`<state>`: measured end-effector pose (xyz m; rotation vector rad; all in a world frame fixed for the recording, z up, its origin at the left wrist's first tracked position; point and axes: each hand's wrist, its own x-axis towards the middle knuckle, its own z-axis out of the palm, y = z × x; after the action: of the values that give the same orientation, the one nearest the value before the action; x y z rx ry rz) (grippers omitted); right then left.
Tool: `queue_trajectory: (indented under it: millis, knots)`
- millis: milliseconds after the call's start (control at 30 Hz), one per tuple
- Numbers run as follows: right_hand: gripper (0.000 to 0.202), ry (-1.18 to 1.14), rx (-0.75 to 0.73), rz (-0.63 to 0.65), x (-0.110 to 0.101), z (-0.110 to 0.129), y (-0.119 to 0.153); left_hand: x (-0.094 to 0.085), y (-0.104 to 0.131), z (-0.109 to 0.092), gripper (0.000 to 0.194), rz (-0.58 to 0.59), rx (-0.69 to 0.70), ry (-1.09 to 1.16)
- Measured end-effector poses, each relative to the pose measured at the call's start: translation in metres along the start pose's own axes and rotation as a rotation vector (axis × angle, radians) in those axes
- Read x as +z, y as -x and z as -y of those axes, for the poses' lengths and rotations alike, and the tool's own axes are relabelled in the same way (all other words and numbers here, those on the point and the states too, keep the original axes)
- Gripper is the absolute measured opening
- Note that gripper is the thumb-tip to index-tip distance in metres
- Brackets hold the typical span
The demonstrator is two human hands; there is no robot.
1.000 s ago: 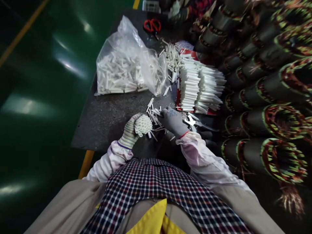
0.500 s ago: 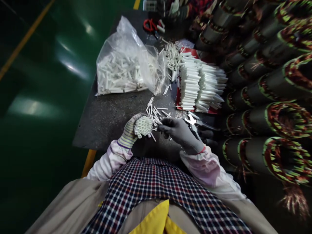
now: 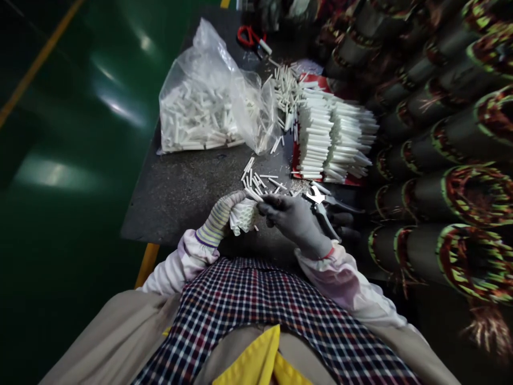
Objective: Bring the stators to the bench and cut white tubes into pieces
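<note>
My left hand (image 3: 219,216), in a striped glove, is closed round a bundle of white tubes (image 3: 242,216) whose open ends face me. My right hand (image 3: 294,222), in a grey glove, pinches the right end of a white tube (image 3: 254,194) that lies across the top of the bundle, by the left fingertips. Just beyond both hands, loose white tubes (image 3: 260,181) are scattered on the dark table (image 3: 176,198). A clear plastic bag (image 3: 200,112) full of white tubes stands at the back left. Neat stacks of tubes (image 3: 316,139) lie on a red sheet at the right.
Pliers (image 3: 320,206) lie right beside my right hand. Red-handled scissors (image 3: 249,36) are at the far edge, near another person's gloved hand (image 3: 300,6). Rows of copper-wound cylinders (image 3: 428,195) fill the right side. Green floor (image 3: 80,187) shows at the left.
The bundle has tilted, its ends turning downward. My right hand now holds a tube against its top. The view has shifted slightly.
</note>
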<state>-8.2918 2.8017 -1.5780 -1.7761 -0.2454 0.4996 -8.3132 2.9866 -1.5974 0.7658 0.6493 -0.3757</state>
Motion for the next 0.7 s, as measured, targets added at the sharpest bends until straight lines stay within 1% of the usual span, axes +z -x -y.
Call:
queue_trajectory:
  millis: [67, 100, 200, 300, 367, 467, 533, 600, 700]
  knots:
    - [0.041, 0.095, -0.058, -0.074, -0.001, 0.003, 0.005, 0.005, 0.001, -0.003, 0.017, 0.022, -0.067, 0.040]
    - [0.036, 0.175, -0.095, -0.090, -0.003, 0.005, 0.008, 0.007, 0.002, -0.005, 0.019, 0.017, -0.081, 0.048]
    - [0.022, 0.464, -0.182, -0.052, -0.012, 0.011, 0.016, 0.009, 0.004, -0.008, 0.022, -0.013, -0.091, 0.042]
    - [0.020, 0.699, -0.204, -0.018, -0.018, 0.017, 0.020, 0.007, 0.005, -0.007, 0.022, -0.034, -0.026, -0.026]
    - [0.022, 0.799, -0.206, -0.006, -0.018, 0.019, 0.020, 0.005, 0.006, -0.006, 0.019, -0.056, 0.083, -0.140]
    - [0.024, 0.857, -0.209, 0.001, -0.015, 0.021, 0.018, 0.000, 0.005, -0.004, 0.015, -0.073, 0.323, -0.394]
    - [0.024, 0.843, -0.213, 0.012, -0.014, 0.020, 0.017, -0.003, 0.005, -0.005, 0.018, -0.071, 0.427, -0.523]
    - [0.023, 0.809, -0.206, 0.035, -0.014, 0.018, 0.016, -0.005, 0.005, -0.007, 0.021, -0.064, 0.443, -0.587]
    - [0.022, 0.775, -0.162, 0.054, -0.015, 0.014, 0.014, -0.005, 0.007, -0.010, 0.024, -0.055, 0.407, -0.612]
